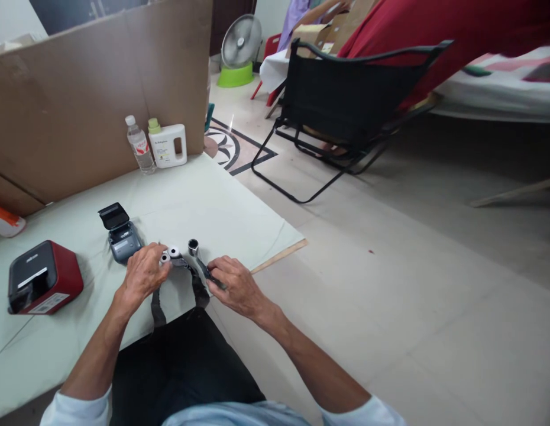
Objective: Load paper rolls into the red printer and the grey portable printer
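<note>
Here, in the head view, both hands work low in the left half of the frame, at the near edge of a pale table sheet (204, 195). The left hand (142, 275) is curled narrow around one end of a dark ribbon strip (193, 278), its fingers closed by two small white rolls (170, 254) that sit just beside the knuckles. The right hand (237, 287) is closed too, pinching the ribbon strip's other end between thumb and fingers. Just above that hand, a small dark spool (193, 245) stands upright on the sheet. Loops of the strip hang down between the two wrists toward the dark lap.

Left of the hands, a small grey label printer (122, 236) lies with its lid open. Farther left sits a red-and-black printer (42, 278). Toward the upper left, a water bottle (141, 145) and a white jug (168, 145) stand before a cardboard wall (80, 89). A black folding chair (346, 100) occupies the upper middle, a fan (239, 47) behind it.
</note>
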A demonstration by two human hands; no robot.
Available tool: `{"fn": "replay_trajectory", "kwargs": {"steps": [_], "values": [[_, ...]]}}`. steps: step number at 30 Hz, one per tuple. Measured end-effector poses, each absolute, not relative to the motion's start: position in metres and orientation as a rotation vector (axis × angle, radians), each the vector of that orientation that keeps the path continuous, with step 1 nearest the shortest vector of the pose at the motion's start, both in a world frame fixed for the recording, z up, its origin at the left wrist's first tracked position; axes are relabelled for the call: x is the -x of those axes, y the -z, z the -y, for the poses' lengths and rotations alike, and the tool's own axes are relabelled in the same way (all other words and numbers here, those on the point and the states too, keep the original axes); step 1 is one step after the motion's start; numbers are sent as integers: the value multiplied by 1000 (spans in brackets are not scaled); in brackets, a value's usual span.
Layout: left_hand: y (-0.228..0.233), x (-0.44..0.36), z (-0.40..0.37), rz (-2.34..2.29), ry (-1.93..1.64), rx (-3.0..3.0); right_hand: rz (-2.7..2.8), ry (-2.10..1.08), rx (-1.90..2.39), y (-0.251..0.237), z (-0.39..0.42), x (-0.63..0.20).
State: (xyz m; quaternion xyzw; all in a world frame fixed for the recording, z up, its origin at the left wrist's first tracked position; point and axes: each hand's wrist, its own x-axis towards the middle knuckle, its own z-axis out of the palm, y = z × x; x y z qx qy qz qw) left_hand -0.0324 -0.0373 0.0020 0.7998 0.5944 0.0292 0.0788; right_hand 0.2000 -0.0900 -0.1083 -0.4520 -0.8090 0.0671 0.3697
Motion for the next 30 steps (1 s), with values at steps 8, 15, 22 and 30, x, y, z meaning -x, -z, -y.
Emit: {"fn": "replay_trajectory", "kwargs": {"steps": [8,15,22,30], "values": [[0,53,33,-1662,-386,-2235,2054,-241,1149,105,94,-204],[0,71,34,-1523,-685,-2137,1954,-293,1108,94,92,-203],[-10,81,31,-1513,-812,-1944,2123,-285,1049,56,61,-179],[-31,104,7,-1420,-1069,-1733,2165,-359,783,26,-9,-112]]}}
